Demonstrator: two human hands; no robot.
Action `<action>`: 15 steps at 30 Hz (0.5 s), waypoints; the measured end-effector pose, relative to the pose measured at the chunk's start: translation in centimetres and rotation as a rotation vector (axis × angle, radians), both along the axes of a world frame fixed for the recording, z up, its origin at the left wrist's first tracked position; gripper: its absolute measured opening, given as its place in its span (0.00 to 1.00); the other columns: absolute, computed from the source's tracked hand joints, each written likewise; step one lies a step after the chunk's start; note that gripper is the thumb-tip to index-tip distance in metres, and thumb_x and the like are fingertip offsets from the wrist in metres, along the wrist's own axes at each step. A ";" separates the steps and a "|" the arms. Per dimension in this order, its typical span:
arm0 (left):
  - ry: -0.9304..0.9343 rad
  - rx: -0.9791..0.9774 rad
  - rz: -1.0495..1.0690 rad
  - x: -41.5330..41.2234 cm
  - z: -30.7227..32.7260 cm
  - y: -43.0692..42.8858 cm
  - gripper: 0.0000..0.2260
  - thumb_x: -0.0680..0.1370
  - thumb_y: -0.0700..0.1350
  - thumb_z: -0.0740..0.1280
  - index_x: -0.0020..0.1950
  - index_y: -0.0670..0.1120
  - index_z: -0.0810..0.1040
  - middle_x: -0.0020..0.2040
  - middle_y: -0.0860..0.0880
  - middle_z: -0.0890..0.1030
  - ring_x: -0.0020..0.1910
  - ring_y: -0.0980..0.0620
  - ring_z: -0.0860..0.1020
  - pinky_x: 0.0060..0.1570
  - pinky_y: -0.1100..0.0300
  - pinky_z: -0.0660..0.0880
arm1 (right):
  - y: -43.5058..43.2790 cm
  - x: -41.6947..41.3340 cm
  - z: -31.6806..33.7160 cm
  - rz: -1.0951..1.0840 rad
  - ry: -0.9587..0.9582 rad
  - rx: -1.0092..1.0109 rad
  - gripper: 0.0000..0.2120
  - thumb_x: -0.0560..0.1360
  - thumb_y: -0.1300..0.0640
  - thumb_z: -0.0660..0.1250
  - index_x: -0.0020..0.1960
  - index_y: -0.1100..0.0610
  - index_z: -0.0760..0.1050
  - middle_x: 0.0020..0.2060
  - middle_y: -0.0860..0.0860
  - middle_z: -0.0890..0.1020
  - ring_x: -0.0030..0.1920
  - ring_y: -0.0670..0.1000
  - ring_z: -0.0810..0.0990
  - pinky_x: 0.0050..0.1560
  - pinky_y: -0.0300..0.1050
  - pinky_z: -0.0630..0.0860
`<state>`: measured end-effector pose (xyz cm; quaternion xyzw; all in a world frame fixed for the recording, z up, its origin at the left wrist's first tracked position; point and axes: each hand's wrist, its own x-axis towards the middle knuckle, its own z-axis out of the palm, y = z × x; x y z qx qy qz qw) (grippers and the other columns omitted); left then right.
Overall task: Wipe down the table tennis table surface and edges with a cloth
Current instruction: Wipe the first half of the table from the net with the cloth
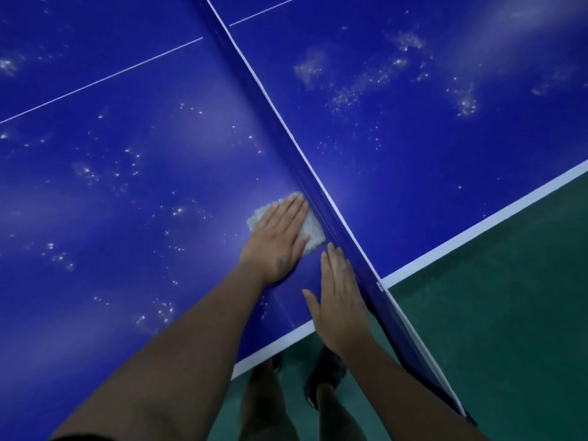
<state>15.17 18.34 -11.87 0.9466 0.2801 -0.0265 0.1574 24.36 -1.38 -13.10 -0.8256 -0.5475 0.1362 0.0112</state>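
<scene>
The floor (509,313) is a dark, matt green. It shows to the lower right of the blue worktop (95,218), beyond the worktop's white edge line, and again in a narrow strip below the worktop's near edge. Its surface looks plain and faintly mottled, darker close under the worktop. The light is dim and cool, and soft, pale, hazy patches of glare lie across the worktop's top.

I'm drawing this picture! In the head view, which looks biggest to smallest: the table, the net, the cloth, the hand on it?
1. The table: fills most of the view.
2. The net: a long strip across it.
3. The left hand and the cloth: about alike; the hand hides much of the cloth, so unranked.
</scene>
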 end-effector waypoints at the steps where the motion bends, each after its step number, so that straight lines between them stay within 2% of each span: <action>1: 0.017 0.006 0.021 0.5 0.0 2.1 0.29 0.90 0.55 0.49 0.89 0.43 0.49 0.89 0.47 0.47 0.88 0.50 0.45 0.86 0.47 0.47 | 0.7 0.0 -0.4 -0.004 -0.013 0.003 0.40 0.87 0.36 0.45 0.88 0.62 0.40 0.88 0.57 0.41 0.88 0.55 0.42 0.85 0.47 0.33; 6: 0.086 -0.001 0.035 2.2 0.5 7.9 0.30 0.90 0.56 0.45 0.88 0.43 0.44 0.89 0.47 0.43 0.88 0.50 0.40 0.86 0.49 0.41 | 3.0 0.2 -1.1 0.018 -0.079 0.053 0.39 0.88 0.40 0.49 0.88 0.63 0.44 0.88 0.58 0.44 0.88 0.55 0.43 0.87 0.50 0.39; 11: 0.080 0.031 -0.139 0.5 0.5 7.5 0.30 0.90 0.56 0.44 0.88 0.43 0.45 0.89 0.46 0.43 0.88 0.49 0.41 0.86 0.48 0.41 | 6.5 0.4 -1.0 0.025 0.006 0.110 0.37 0.88 0.42 0.53 0.88 0.63 0.48 0.88 0.57 0.49 0.88 0.55 0.47 0.87 0.55 0.52; 13: 0.075 0.035 -0.159 0.6 0.6 10.1 0.30 0.90 0.56 0.46 0.89 0.44 0.45 0.89 0.47 0.44 0.88 0.49 0.41 0.86 0.48 0.41 | 8.5 0.6 -1.0 0.042 -0.003 0.116 0.37 0.89 0.42 0.52 0.88 0.63 0.48 0.88 0.57 0.49 0.88 0.55 0.46 0.87 0.55 0.51; 15: 0.079 0.039 -0.080 1.5 0.9 14.0 0.30 0.90 0.55 0.47 0.89 0.43 0.47 0.89 0.45 0.46 0.88 0.48 0.43 0.86 0.48 0.42 | 10.5 1.0 -1.0 0.051 -0.032 0.140 0.36 0.89 0.42 0.52 0.87 0.64 0.48 0.88 0.57 0.49 0.88 0.55 0.46 0.87 0.54 0.49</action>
